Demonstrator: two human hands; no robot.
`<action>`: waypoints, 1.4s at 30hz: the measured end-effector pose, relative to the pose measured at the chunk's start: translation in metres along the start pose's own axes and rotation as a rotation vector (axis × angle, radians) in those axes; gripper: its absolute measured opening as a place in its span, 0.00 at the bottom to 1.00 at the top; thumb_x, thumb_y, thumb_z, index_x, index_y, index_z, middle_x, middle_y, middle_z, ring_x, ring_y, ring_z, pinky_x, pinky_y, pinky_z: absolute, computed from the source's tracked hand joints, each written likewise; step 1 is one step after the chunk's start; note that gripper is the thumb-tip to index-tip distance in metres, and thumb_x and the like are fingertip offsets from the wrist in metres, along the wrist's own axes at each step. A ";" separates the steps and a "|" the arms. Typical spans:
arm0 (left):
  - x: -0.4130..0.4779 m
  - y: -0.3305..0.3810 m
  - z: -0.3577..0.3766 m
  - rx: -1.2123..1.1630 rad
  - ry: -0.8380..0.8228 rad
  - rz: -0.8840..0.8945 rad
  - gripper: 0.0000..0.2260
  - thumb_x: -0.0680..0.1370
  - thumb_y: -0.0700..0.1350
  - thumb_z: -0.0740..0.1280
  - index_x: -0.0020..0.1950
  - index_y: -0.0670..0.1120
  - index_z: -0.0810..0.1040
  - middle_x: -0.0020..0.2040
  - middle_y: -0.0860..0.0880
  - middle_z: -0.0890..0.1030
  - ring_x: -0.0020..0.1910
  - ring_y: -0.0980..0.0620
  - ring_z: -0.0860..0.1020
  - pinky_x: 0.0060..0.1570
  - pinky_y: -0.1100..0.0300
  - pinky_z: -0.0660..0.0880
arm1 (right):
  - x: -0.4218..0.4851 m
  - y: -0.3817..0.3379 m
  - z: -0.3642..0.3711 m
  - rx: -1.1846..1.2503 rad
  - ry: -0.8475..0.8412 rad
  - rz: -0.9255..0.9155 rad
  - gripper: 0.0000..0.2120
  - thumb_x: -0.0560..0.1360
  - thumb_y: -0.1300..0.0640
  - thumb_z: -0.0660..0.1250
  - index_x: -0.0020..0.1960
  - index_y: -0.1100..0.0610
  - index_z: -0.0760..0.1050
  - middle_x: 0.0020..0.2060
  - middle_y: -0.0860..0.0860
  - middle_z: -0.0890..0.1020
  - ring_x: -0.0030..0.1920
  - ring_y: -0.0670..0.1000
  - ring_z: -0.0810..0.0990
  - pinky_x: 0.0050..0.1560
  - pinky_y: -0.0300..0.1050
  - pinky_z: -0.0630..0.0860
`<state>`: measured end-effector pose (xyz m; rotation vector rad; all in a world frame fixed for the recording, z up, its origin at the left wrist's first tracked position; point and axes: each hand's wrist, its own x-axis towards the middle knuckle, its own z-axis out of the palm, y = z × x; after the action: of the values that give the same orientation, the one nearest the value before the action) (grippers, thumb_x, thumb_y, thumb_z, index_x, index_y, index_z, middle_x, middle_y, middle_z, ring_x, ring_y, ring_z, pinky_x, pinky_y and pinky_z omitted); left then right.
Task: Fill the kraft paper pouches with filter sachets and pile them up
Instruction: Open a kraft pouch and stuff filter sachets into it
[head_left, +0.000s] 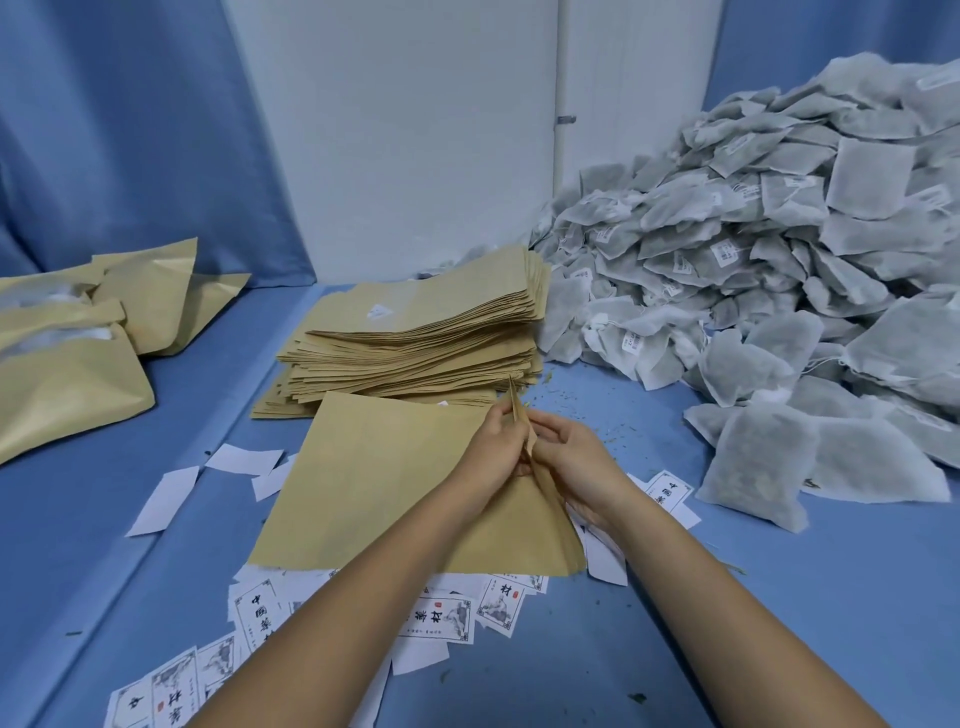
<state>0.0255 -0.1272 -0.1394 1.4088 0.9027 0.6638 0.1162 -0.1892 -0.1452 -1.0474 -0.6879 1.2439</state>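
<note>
Bare table (810, 613) at near right, and between filled pouches (72, 374) and pouch stack (415, 332). Sachet heap (769, 249) blocks far right, touching the stack; labels (441, 618) litter the near edge.

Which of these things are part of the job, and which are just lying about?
Job: pouch pinched by left hand and right hand; empty pouch stack; filter sachet heap; filled pouches.
Lying about: printed labels; blank paper slips.
</note>
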 end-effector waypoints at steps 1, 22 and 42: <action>-0.001 0.001 0.001 0.078 0.011 0.042 0.12 0.80 0.37 0.56 0.60 0.49 0.70 0.41 0.49 0.77 0.35 0.57 0.77 0.34 0.65 0.76 | -0.001 0.001 -0.001 -0.080 0.035 -0.003 0.22 0.76 0.74 0.57 0.68 0.63 0.70 0.60 0.58 0.79 0.49 0.54 0.83 0.45 0.41 0.80; 0.023 0.091 -0.008 1.607 -0.182 0.969 0.06 0.77 0.37 0.60 0.46 0.45 0.76 0.45 0.48 0.77 0.50 0.49 0.72 0.34 0.56 0.60 | 0.005 -0.036 0.006 -0.227 0.326 -0.111 0.11 0.78 0.58 0.64 0.38 0.58 0.72 0.33 0.53 0.67 0.35 0.51 0.63 0.35 0.44 0.60; -0.001 0.128 -0.003 1.281 -0.232 1.048 0.10 0.64 0.38 0.55 0.33 0.41 0.76 0.34 0.44 0.77 0.38 0.42 0.75 0.36 0.50 0.71 | -0.002 -0.064 0.008 -1.320 0.013 -0.163 0.22 0.82 0.71 0.49 0.34 0.52 0.57 0.32 0.49 0.60 0.36 0.47 0.61 0.41 0.38 0.57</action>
<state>0.0378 -0.1157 -0.0124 3.1207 0.2511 0.6271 0.1358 -0.1883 -0.0833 -1.9753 -1.6257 0.5223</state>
